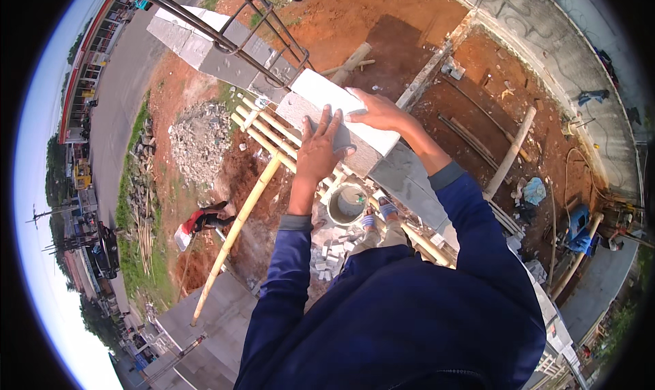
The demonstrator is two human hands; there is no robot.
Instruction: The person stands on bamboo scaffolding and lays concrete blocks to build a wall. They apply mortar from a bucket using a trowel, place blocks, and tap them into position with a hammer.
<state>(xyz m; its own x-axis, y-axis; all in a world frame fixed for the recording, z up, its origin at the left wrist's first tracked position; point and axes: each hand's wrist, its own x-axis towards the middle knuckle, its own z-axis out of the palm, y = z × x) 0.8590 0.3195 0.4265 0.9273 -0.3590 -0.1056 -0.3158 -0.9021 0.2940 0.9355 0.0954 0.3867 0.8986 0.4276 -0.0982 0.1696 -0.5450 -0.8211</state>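
Right, so the pale block [372, 133] lay atop the grey block wall [416, 193], one end close to the rebar cage [240, 50]. L hand [316, 146] was open along its left side, fingers splayed, prob. so the push spread over the surface rather than one spot. R hand [377, 112] sat over the far edge, likely to check any slide the other way; its underside was hidden, so couldn't tell if it gripped or just rested. W/ opp. sides covered, the piece seemed well steadied. Down below, bamboo poles [236, 240] ran beside the wall, presumably for standing height, w/ sandalled feet [369, 222] right near a round bucket [346, 204], grey stuff inside, poss. parked there for easy reach.
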